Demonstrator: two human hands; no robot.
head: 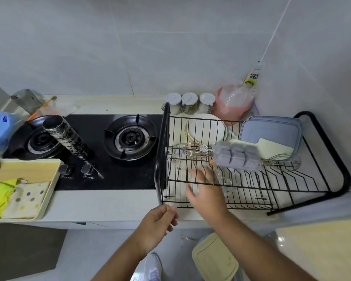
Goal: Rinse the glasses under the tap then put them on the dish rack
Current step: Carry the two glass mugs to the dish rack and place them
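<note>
Clear glass (pixel 227 187) lies on the dish rack (pixel 292 191) to drain — right hand (pixel 206 191) open beside it, left hand (pixel 158 226) loosely curled, empty.

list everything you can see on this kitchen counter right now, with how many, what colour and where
dish rack: 1, black wire, right counter
glasses: at least 2, clear, on rack
whisks: 2, metal, on rack
ice tray: 1, grey, on rack
plates: stack, white, under rack
jars: 3, white lids, by wall
stove: 1, black, centre
flask: 1, dark patterned, on left burner
tray: 1, cream, left
cloths: 2, yellow and dotted, in tray
left hand: empty, counter edge
right hand: over rack
</note>
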